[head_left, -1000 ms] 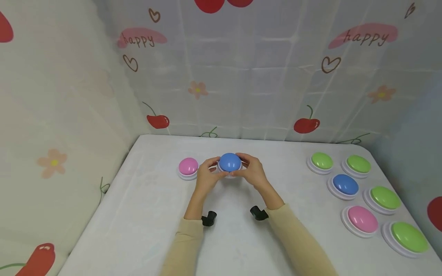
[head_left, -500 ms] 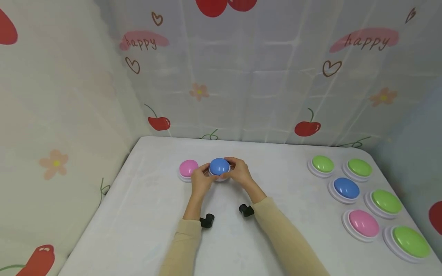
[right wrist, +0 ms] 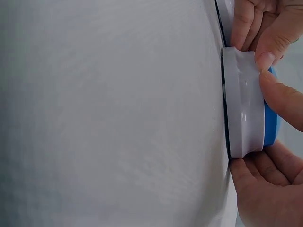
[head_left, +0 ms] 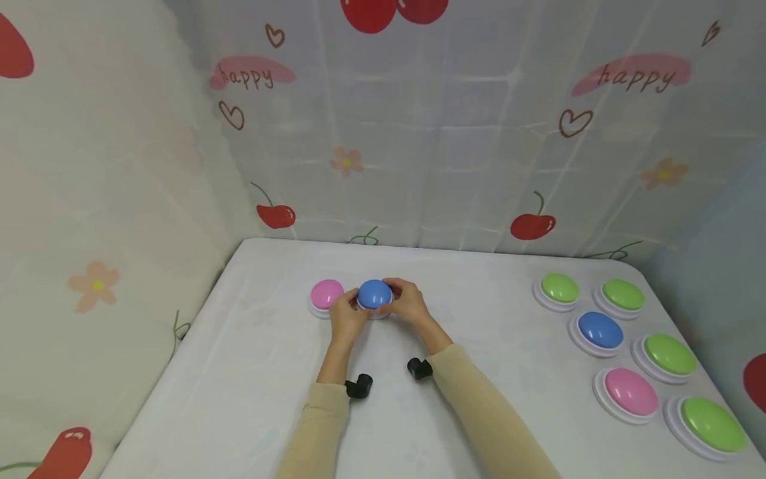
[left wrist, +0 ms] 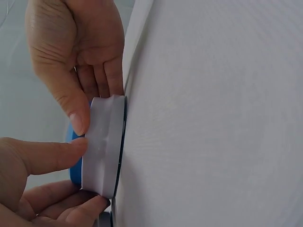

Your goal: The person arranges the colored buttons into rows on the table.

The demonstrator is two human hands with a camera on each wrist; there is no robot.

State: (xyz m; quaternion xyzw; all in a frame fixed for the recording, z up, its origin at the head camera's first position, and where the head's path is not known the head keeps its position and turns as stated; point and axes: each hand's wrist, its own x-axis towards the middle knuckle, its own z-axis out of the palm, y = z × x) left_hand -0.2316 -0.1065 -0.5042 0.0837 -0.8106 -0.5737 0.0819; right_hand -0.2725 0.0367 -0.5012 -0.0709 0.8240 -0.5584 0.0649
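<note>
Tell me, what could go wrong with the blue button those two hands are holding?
Two things, perhaps. The left hand sits between the blue button and the pink button beside it, so a small sideways nudge might knock the pink one out of place. Also, the thumbs of the left hand and right hand lie right by the blue dome, so a slip might press it by accident.

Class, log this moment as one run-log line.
left-hand grip: blue-domed button | right-hand grip: same button, opposite side | pink-domed button: on white tabletop, left of held button
</note>
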